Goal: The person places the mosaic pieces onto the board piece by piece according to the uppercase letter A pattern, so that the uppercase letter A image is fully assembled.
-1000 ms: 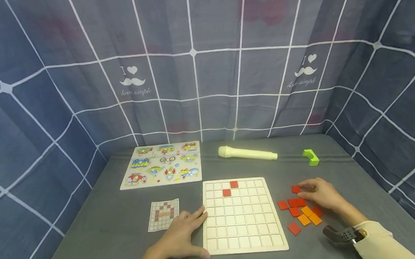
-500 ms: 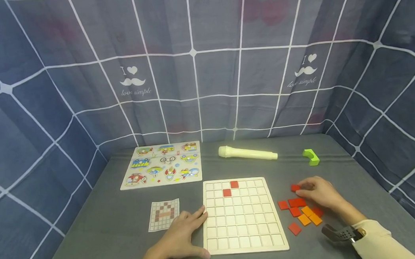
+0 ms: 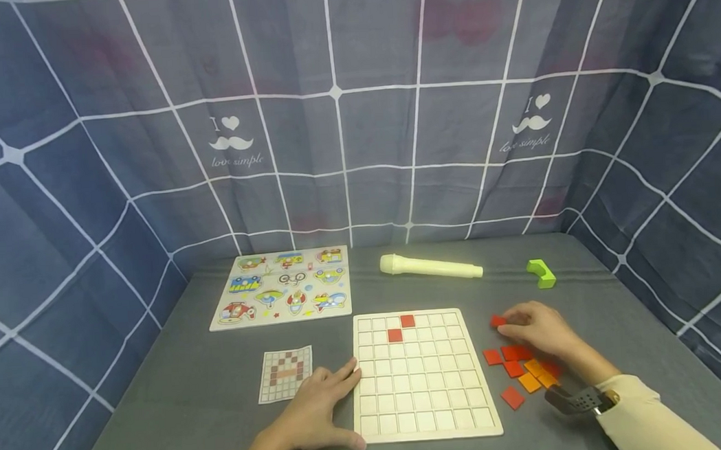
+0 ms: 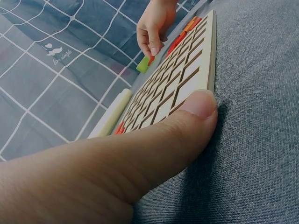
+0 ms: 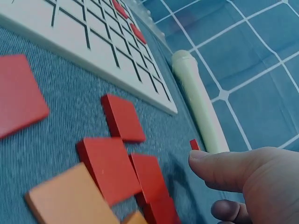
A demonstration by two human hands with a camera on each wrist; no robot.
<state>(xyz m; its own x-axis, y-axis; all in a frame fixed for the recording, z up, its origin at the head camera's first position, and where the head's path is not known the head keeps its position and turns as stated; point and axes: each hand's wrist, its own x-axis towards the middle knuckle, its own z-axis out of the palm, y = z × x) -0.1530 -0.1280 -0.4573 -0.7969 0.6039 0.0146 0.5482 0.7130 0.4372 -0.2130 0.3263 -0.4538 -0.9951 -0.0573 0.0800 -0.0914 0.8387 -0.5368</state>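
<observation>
A pale wooden grid board (image 3: 422, 381) lies at the front middle, with two red square tiles (image 3: 395, 335) set in cells near its far edge. My left hand (image 3: 314, 408) rests along the board's left side, fingertips and thumb touching its edge. My right hand (image 3: 539, 327) pinches a red tile (image 3: 497, 320) between thumb and fingers, just right of the board's far corner. In the right wrist view only a sliver of that tile (image 5: 194, 144) shows past the thumb. Under and in front of this hand lie loose red tiles (image 3: 512, 397) and orange tiles (image 3: 529, 382).
Left of the board is a small printed pattern card (image 3: 285, 374), partly behind the left hand. Farther back lie a picture puzzle board (image 3: 280, 288), a cream toy microphone (image 3: 431, 265) and a green arch block (image 3: 541, 274). A grid-patterned curtain (image 3: 367, 128) surrounds the table.
My right hand has moved left and slightly away from me, carrying the red tile from the loose tiles toward the board. My left hand has stayed in place.
</observation>
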